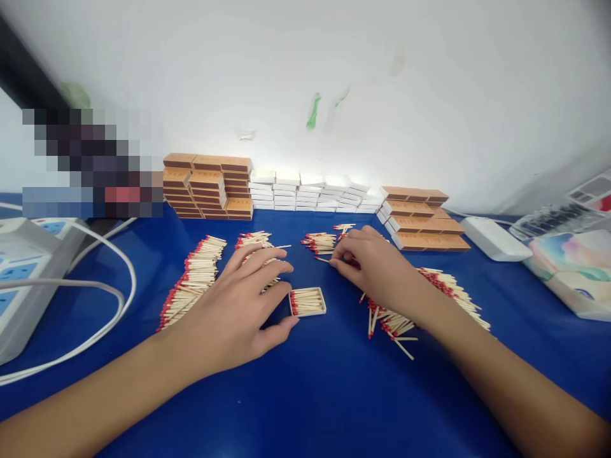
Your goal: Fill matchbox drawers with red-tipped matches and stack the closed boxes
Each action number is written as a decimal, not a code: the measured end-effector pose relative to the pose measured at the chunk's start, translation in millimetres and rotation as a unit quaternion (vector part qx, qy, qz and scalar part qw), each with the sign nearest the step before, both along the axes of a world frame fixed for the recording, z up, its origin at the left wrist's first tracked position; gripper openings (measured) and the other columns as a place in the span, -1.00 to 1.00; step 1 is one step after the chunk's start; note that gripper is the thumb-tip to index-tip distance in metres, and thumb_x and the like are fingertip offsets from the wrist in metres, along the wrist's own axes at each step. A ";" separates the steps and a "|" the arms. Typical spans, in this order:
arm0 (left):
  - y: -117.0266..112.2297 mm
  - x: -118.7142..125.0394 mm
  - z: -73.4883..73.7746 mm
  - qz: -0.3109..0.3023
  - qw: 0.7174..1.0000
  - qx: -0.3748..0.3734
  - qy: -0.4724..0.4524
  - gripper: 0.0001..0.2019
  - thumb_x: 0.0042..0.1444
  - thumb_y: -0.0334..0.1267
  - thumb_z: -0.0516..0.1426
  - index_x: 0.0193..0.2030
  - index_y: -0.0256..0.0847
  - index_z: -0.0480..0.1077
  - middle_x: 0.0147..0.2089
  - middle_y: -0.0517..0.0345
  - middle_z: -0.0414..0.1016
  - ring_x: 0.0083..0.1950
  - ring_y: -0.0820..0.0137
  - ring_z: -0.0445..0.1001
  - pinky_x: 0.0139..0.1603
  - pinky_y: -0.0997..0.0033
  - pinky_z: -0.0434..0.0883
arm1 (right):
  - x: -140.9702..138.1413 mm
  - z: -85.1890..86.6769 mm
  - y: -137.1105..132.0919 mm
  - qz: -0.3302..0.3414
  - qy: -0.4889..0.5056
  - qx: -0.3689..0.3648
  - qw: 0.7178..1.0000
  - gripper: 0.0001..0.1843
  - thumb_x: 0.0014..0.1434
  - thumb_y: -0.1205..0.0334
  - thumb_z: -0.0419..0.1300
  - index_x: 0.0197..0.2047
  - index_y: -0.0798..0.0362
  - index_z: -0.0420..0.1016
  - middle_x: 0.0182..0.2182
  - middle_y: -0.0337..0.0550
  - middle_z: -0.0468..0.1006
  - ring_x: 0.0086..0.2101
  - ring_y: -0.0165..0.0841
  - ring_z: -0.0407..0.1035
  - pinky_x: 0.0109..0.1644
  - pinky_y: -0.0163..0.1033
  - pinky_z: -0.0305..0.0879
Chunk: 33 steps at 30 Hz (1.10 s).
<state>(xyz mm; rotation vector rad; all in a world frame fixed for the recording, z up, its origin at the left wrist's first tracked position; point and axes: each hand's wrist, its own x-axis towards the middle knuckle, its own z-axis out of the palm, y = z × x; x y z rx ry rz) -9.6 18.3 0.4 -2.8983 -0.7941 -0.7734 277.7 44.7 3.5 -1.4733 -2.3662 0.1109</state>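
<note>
A small white matchbox tray (308, 302) filled with red-tipped matches lies on the blue table (315, 394). My left hand (238, 305) rests just left of it, fingers spread, thumb and a fingertip touching the tray's left side. My right hand (377, 267) lies palm down further back right, its fingertips pinched together on loose matches (321, 242) in a small pile. More match heaps lie at the left (193, 280) and under my right forearm (405, 318).
Along the wall stand stacks of brown matchbox sleeves (207, 184), white inner trays (310, 191) and more brown sleeves (422, 219). A white power strip (23, 273) with cables lies at the left. A white device (494, 238) and a tissue pack (573, 267) lie at the right.
</note>
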 end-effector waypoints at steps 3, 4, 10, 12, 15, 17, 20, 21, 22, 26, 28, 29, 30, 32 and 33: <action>-0.3 -0.3 -0.1 0.002 1.000 -0.001 -0.001 -0.81 0.40 -0.16 0.27 -0.01 -0.23 0.61 0.20 -0.11 0.65 0.45 -0.04 0.46 0.54 -0.24 0.33 | 10.7 -3.8 5.4 0.013 -0.001 0.024 1.000 -0.80 0.42 0.34 0.26 -0.30 0.01 0.52 -0.33 -0.08 0.53 -0.22 -0.14 0.31 -0.11 -0.07 0.24; -0.3 -0.2 -0.1 0.003 1.000 -0.001 0.000 -0.81 0.40 -0.16 0.27 -0.02 -0.23 0.61 0.20 -0.12 0.65 0.45 -0.05 0.47 0.54 -0.25 0.33 | 12.1 -5.2 6.8 0.020 0.000 0.031 0.999 -0.81 0.43 0.33 0.26 -0.29 0.01 0.52 -0.32 -0.08 0.53 -0.22 -0.15 0.30 -0.11 -0.07 0.24; 0.0 0.3 0.1 0.007 1.000 0.002 0.000 -0.82 0.39 -0.17 0.28 -0.02 -0.23 0.61 0.20 -0.11 0.66 0.43 -0.06 0.48 0.54 -0.27 0.33 | 12.9 -8.5 8.4 0.040 0.000 0.057 0.998 -0.90 0.45 0.31 0.26 -0.19 0.03 0.55 -0.28 -0.06 0.52 -0.20 -0.12 0.28 -0.08 -0.05 0.26; 0.4 0.6 0.2 0.007 1.000 0.001 0.001 -0.81 0.40 -0.16 0.27 -0.02 -0.23 0.62 0.20 -0.11 0.66 0.43 -0.05 0.48 0.55 -0.27 0.31 | 12.8 -8.4 8.1 0.046 -0.005 0.059 0.997 -0.85 0.46 0.32 0.23 -0.21 0.03 0.55 -0.27 -0.03 0.53 -0.19 -0.12 0.27 -0.07 -0.04 0.26; 0.9 0.8 0.8 0.009 1.000 -0.001 0.001 -0.80 0.42 -0.15 0.26 -0.02 -0.24 0.62 0.21 -0.10 0.66 0.44 -0.04 0.47 0.56 -0.27 0.30 | 12.5 -8.0 7.9 0.049 -0.007 0.066 0.997 -0.87 0.46 0.32 0.23 -0.20 0.03 0.53 -0.27 -0.04 0.52 -0.19 -0.12 0.27 -0.09 -0.05 0.25; 0.8 0.4 1.1 0.010 1.000 -0.003 0.002 -0.80 0.42 -0.14 0.26 -0.01 -0.23 0.62 0.22 -0.10 0.65 0.44 -0.04 0.46 0.57 -0.28 0.29 | 12.3 -8.0 8.0 0.047 -0.007 0.070 0.996 -0.90 0.45 0.31 0.25 -0.18 0.02 0.53 -0.26 -0.05 0.52 -0.20 -0.12 0.28 -0.10 -0.05 0.25; 0.5 -0.6 1.1 0.009 1.000 -0.004 0.004 -0.80 0.42 -0.14 0.26 -0.01 -0.22 0.61 0.22 -0.11 0.65 0.45 -0.04 0.46 0.57 -0.29 0.29 | 12.2 -8.6 8.1 0.047 -0.009 0.067 0.997 -0.87 0.46 0.32 0.23 -0.20 0.01 0.53 -0.26 -0.04 0.52 -0.20 -0.13 0.28 -0.08 -0.05 0.26; 0.4 -0.9 0.9 0.009 1.000 -0.003 0.004 -0.80 0.42 -0.14 0.26 -0.01 -0.22 0.61 0.22 -0.11 0.65 0.45 -0.04 0.45 0.56 -0.29 0.29 | 12.1 -8.8 8.0 0.048 -0.009 0.066 0.997 -0.85 0.46 0.33 0.22 -0.21 0.02 0.52 -0.26 -0.04 0.52 -0.20 -0.13 0.28 -0.08 -0.04 0.27; 0.5 -1.2 0.8 0.009 1.000 -0.003 0.004 -0.80 0.43 -0.14 0.26 -0.01 -0.22 0.61 0.22 -0.11 0.65 0.46 -0.04 0.45 0.55 -0.29 0.30 | 12.1 -9.0 8.0 0.049 -0.008 0.067 0.997 -0.85 0.46 0.34 0.22 -0.21 0.02 0.53 -0.27 -0.05 0.52 -0.19 -0.12 0.29 -0.08 -0.04 0.27; 0.9 -1.4 0.9 0.008 1.000 -0.003 0.004 -0.81 0.42 -0.15 0.26 0.00 -0.21 0.60 0.22 -0.11 0.66 0.45 -0.04 0.46 0.52 -0.29 0.34 | 12.1 -9.0 7.7 0.050 0.000 0.070 0.996 -0.88 0.46 0.34 0.22 -0.17 0.01 0.55 -0.28 -0.06 0.51 -0.19 -0.12 0.28 -0.09 -0.05 0.27; 1.1 -1.3 1.2 0.008 1.000 -0.002 0.004 -0.81 0.42 -0.15 0.27 -0.01 -0.21 0.60 0.21 -0.11 0.66 0.45 -0.04 0.46 0.52 -0.29 0.34 | 12.5 -8.7 7.6 0.052 0.003 0.064 0.997 -0.85 0.46 0.34 0.21 -0.19 0.01 0.55 -0.28 -0.05 0.51 -0.19 -0.12 0.28 -0.08 -0.04 0.27; 1.2 -1.2 1.2 0.008 1.000 -0.001 0.003 -0.81 0.41 -0.15 0.27 -0.01 -0.21 0.61 0.21 -0.11 0.66 0.44 -0.04 0.47 0.52 -0.29 0.34 | 12.7 -8.6 7.6 0.053 0.004 0.060 0.997 -0.84 0.47 0.34 0.21 -0.20 0.01 0.55 -0.28 -0.05 0.51 -0.18 -0.12 0.28 -0.08 -0.04 0.27; 1.3 -1.2 1.2 0.008 1.000 -0.001 0.002 -0.81 0.41 -0.15 0.27 -0.02 -0.21 0.61 0.21 -0.11 0.66 0.44 -0.04 0.47 0.52 -0.28 0.35 | 12.9 -8.5 7.6 0.054 0.005 0.054 0.997 -0.83 0.47 0.34 0.21 -0.21 0.02 0.55 -0.27 -0.04 0.51 -0.17 -0.12 0.28 -0.07 -0.04 0.27; 1.4 -1.2 1.0 0.009 1.000 -0.002 0.001 -0.81 0.42 -0.14 0.27 -0.02 -0.22 0.61 0.21 -0.11 0.66 0.44 -0.04 0.47 0.52 -0.28 0.34 | 13.0 -8.3 7.4 0.058 0.004 0.044 0.997 -0.83 0.48 0.35 0.20 -0.21 0.02 0.54 -0.27 -0.04 0.51 -0.16 -0.11 0.29 -0.07 -0.04 0.27; 1.5 -1.2 0.9 0.009 1.000 -0.003 0.001 -0.80 0.42 -0.14 0.26 -0.02 -0.23 0.61 0.21 -0.11 0.66 0.45 -0.04 0.46 0.53 -0.28 0.34 | 12.7 -8.0 7.1 0.061 0.001 0.040 0.997 -0.82 0.49 0.34 0.19 -0.21 0.02 0.54 -0.26 -0.04 0.51 -0.16 -0.11 0.29 -0.07 -0.04 0.28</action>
